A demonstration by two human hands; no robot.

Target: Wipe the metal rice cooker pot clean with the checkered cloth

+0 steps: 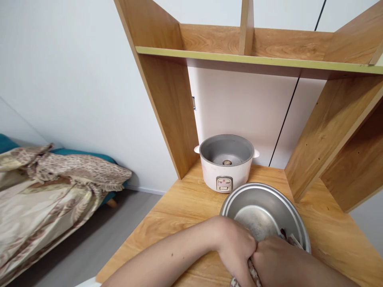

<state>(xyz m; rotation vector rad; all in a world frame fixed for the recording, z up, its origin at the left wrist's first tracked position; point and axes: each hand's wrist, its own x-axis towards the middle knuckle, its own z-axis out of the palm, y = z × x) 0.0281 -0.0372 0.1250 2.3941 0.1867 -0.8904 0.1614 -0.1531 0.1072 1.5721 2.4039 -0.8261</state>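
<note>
A silver metal inner pot (pixel 257 215) rests on the wooden desk, with both of my hands at its near rim. My left hand (pixel 236 243) is closed around a brown-and-white patterned cloth (pixel 253 273), which hangs below the fingers. Pressed against it, my right hand (pixel 275 255) is curled into a fist at the same cloth; its fingers are mostly hidden. Beyond the right hand, a small whitish and red bit (pixel 293 240) shows inside the pot, perhaps part of the cloth. Behind the pot stands a white rice cooker body (pixel 226 173), lidless, its heating plate visible.
A wooden shelf (pixel 254 59) with upright side panels rises over the back of the desk (pixel 167 215). To the left, a blue sofa (pixel 86 153) is draped with a patterned cover (pixel 68 171), on a grey floor (pixel 119 227). White wall stands behind.
</note>
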